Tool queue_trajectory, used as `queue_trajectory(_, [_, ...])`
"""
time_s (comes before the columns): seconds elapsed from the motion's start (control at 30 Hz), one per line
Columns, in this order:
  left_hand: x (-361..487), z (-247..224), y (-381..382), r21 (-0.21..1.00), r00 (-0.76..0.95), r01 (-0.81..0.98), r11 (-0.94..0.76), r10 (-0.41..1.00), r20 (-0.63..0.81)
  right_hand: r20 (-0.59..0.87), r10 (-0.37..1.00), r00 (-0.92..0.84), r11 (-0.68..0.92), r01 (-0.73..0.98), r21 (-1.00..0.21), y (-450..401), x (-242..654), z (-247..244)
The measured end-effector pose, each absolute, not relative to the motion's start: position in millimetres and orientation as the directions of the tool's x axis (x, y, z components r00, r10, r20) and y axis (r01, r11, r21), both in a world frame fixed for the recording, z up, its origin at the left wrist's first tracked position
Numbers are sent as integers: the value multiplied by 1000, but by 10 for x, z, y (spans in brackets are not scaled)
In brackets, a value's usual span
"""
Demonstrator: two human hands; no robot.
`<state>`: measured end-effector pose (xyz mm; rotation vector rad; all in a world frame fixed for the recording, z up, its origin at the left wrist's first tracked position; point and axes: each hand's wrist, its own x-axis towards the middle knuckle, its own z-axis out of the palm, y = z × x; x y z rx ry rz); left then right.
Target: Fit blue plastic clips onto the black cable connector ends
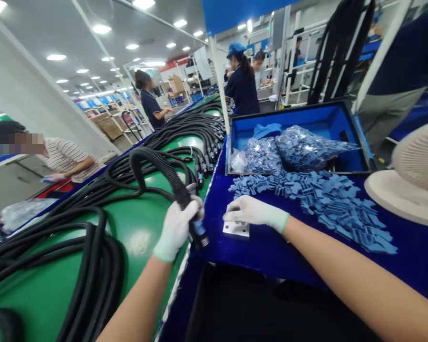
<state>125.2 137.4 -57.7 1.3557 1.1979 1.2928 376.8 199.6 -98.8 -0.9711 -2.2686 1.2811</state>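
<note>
My gloved left hand (176, 225) is wrapped round a black corrugated hose (162, 164), close to its end. Below the fist, that end shows a blue piece (199, 228) on a dark connector, tilted down over the blue worktop. To the right, my gloved right hand (255, 211) has its fingers curled over a silver metal block (236, 229) with holes in its top. Whether a small part lies under those fingers is hidden. Many small blue plastic clips (324, 202) are heaped just beyond and right of this hand.
A green conveyor (141, 240) carries many black hoses on my left. Behind the clips stands a blue bin (296, 118) holding bagged clips (303, 147). A beige fan (410, 175) is at right, a white post (219, 85) ahead. Co-workers (240, 90) work along the line.
</note>
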Motion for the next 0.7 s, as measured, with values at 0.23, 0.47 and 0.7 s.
queue_trajectory(0.23, [-527, -976, -157, 874, -599, 250, 416, 776, -198, -67, 696, -715, 465, 521, -716, 2517, 3530, -782])
queue_trajectory(0.47, [-831, -1536, -787, 246, -641, 709, 661, 749, -166, -52, 540, -840, 732, 499, -463, 2971, 2254, -848])
queue_trajectory(0.7, [-459, -996, 524, 407, -416, 798, 444, 895, -161, -109, 600, -793, 773, 609, -176, 3507, 979, -1204])
